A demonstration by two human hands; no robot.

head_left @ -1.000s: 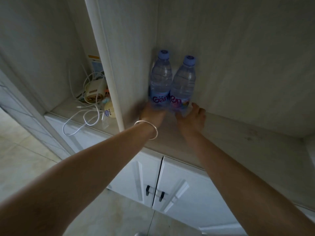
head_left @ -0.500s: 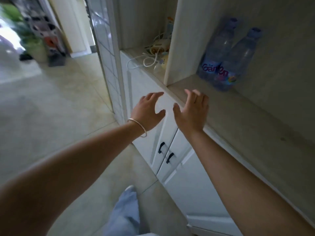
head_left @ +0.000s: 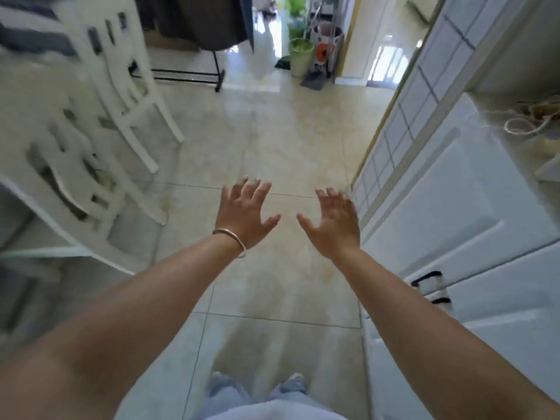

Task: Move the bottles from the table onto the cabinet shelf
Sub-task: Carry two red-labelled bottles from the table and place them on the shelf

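Note:
My left hand (head_left: 244,212), with a bangle on its wrist, and my right hand (head_left: 331,224) are both held out over the tiled floor with fingers spread, holding nothing. No bottle is in view. The white cabinet (head_left: 454,207) runs along the right side, and only the edge of its shelf shows at the far right. The table is not in view.
White chairs (head_left: 91,140) stand on the left, blurred. A white cable (head_left: 524,122) lies on the cabinet shelf at the far right. Black door handles (head_left: 430,286) sit on the cabinet doors. Potted plants (head_left: 300,53) and a black rack (head_left: 185,74) stand far ahead.
Both hands let go of the two bottles on the shelf and drew back. The view swung left, away from the cabinet, so the bottles left the frame.

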